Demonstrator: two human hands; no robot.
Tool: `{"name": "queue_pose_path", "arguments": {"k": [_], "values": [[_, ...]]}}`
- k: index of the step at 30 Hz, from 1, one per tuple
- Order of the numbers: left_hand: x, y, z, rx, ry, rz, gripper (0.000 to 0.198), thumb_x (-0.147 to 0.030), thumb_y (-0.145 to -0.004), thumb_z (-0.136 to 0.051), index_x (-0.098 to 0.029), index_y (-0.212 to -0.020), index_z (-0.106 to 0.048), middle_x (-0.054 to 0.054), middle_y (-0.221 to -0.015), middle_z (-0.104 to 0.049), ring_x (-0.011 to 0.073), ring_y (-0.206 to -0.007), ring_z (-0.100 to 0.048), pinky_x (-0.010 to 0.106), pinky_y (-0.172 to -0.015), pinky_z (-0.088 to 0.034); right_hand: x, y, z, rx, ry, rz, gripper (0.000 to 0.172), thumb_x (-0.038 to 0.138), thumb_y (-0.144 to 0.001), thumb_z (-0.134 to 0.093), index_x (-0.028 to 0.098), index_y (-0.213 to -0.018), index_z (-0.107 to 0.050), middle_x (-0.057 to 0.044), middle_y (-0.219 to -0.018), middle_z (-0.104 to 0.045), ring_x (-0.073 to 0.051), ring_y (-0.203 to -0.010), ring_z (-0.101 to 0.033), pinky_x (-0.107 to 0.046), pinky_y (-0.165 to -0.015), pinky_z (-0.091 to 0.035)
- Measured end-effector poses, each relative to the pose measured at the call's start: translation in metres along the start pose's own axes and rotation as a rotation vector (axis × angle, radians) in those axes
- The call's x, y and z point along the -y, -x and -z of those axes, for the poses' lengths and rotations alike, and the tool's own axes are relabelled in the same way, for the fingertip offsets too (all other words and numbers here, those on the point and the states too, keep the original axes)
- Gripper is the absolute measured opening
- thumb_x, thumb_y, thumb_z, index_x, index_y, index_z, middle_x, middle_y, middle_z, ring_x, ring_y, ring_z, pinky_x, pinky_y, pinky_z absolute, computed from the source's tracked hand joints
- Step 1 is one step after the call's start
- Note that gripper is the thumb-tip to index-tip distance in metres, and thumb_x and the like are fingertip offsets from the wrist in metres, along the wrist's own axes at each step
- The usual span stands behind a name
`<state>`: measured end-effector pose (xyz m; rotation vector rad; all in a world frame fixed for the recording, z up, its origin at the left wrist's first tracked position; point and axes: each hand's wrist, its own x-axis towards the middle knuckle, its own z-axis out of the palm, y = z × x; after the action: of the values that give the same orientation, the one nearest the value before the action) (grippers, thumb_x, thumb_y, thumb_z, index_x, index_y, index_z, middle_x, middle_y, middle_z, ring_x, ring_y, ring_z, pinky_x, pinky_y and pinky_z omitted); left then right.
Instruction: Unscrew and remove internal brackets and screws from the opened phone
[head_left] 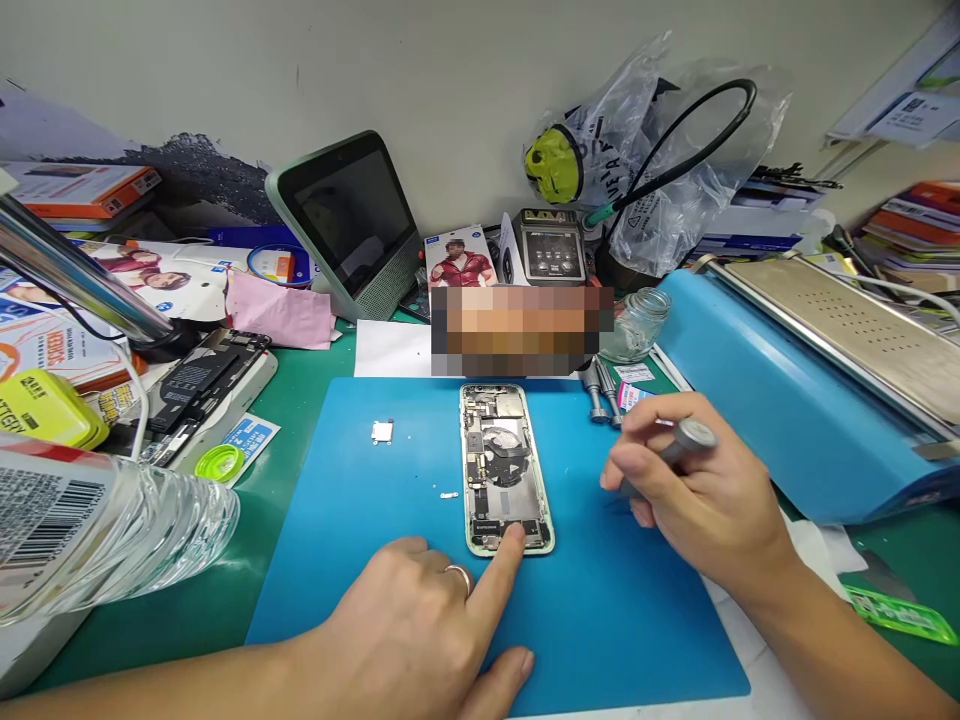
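An opened smartphone (507, 470) lies on the blue mat (360, 590), its inner boards and parts exposed. My left hand (420, 620) presses the tip of its stretched index finger on the phone's lower end; the thumb is apart and nothing is held. To the right of the phone, my right hand (690, 490) is wrapped round a grey screwdriver (696, 438), whose tip is hard to make out. Left of the phone sit a small square metal plate (382, 431) and a tiny metal bracket (448, 495).
Grey screwdrivers (600, 392) and a glass jar (637, 322) stand behind the mat. A blue machine (757, 400) is at right. On the left are a clear bottle (150, 530), another opened phone (202, 385) and a green cap (219, 461). A screen device (352, 215) stands at the back.
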<state>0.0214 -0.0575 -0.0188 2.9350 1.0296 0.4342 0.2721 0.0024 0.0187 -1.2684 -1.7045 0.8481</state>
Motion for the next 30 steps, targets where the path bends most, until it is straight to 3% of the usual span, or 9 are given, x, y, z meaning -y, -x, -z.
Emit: {"name": "queue_pose_path", "arguments": {"k": [3,5,13,16,24,30], "values": [[-0.001,0.001,0.0,0.007,0.013,0.004,0.063,-0.042,-0.09,-0.058,-0.002,-0.138,-0.051,-0.002,-0.055,-0.063,0.0213,-0.04,-0.059,0.035,-0.039,-0.046,-0.004,0.002,-0.006,-0.008,0.006,0.048,0.043,0.035,-0.095,-0.067,0.03,-0.131,-0.045,0.007,-0.071,-0.065,-0.009,-0.041,-0.057,-0.02,-0.039,-0.05],[-0.001,0.001,0.002,0.016,0.025,0.005,0.062,-0.042,-0.091,-0.056,-0.003,-0.138,-0.051,-0.001,-0.055,-0.063,0.0216,-0.041,-0.059,0.035,-0.039,-0.046,-0.007,0.003,-0.009,0.027,0.03,0.105,0.051,0.031,-0.097,-0.065,0.033,-0.14,-0.037,0.006,-0.076,-0.066,-0.009,-0.046,-0.06,-0.022,-0.045,-0.054],[0.0,-0.001,0.005,0.044,0.042,0.013,0.065,-0.043,-0.089,-0.062,-0.003,-0.139,-0.052,0.0,-0.057,-0.065,0.0222,-0.043,-0.062,0.036,-0.041,-0.049,-0.009,0.0,0.003,0.166,0.239,0.33,0.043,0.017,-0.097,-0.058,0.031,-0.135,-0.045,0.0,-0.09,-0.069,-0.014,-0.072,-0.068,-0.026,-0.061,-0.057],[0.001,-0.001,0.005,0.045,0.048,0.007,0.065,-0.043,-0.088,-0.062,-0.003,-0.138,-0.053,-0.001,-0.057,-0.065,0.0219,-0.043,-0.061,0.035,-0.04,-0.048,-0.004,-0.002,0.009,0.205,0.279,0.338,0.048,0.012,-0.094,-0.059,0.031,-0.136,-0.045,-0.001,-0.093,-0.071,-0.016,-0.08,-0.07,-0.027,-0.065,-0.058],[0.001,0.001,0.005,0.03,0.07,-0.001,0.063,-0.041,-0.089,-0.062,-0.002,-0.138,-0.052,-0.001,-0.058,-0.065,0.0217,-0.042,-0.061,0.036,-0.039,-0.048,0.0,0.002,0.003,0.131,0.179,0.318,0.057,0.01,-0.095,-0.058,0.037,-0.142,-0.04,0.001,-0.094,-0.069,-0.016,-0.083,-0.07,-0.03,-0.071,-0.061],[0.002,0.001,0.004,0.024,0.062,0.0,0.063,-0.04,-0.09,-0.06,-0.002,-0.138,-0.049,-0.001,-0.057,-0.065,0.0218,-0.042,-0.061,0.037,-0.039,-0.049,0.002,0.005,-0.002,0.172,0.086,0.291,0.05,0.011,-0.096,-0.058,0.035,-0.138,-0.045,0.0,-0.096,-0.072,-0.016,-0.089,-0.072,-0.027,-0.07,-0.063]]}}
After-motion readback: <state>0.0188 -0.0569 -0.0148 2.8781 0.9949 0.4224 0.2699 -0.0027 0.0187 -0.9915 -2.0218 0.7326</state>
